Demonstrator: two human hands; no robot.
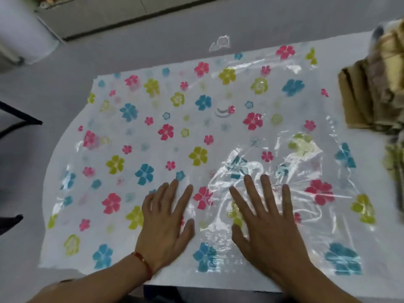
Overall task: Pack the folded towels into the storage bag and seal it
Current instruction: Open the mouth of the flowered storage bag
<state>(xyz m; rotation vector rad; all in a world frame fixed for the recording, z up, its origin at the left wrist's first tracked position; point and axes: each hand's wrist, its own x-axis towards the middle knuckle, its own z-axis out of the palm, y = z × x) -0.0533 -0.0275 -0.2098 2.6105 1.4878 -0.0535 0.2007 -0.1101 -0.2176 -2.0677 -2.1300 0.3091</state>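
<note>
**A:** Head view: we press both palms flat on a clear storage bag point(196, 132) printed with pink, blue and yellow-green flowers, which lies spread across a white table point(328, 42). What do we say of the left hand?

**B:** The left hand point(166, 217) lies fully open, fingers spread and pointing away from us, palm down on the near middle of the bag. It grips nothing; it only rests on the plastic. A red cord bracelet point(143, 262) circles that wrist.

**A:** And the right?

**B:** The right hand point(264, 217) is likewise wide open, fingers fanned, palm down just beside the left, the two apart by a narrow strip of bag. Under and around it the plastic is wrinkled and shiny, while the bag's left half lies smoother. It holds nothing either.

**A:** Where do we place the towels?

**B:** The folded towels point(371, 92), tan and brown, sit in a stack at the table's right edge, just beside the bag's far right corner and outside it. More folded cloth point(395, 162) shows lower along that edge, cut off by the frame.

**A:** Anything on the bag itself?

**B:** A round valve-like mark point(223, 110) shows near its centre. We cannot tell which edge is the bag's opening, nor whether it is sealed.
</note>
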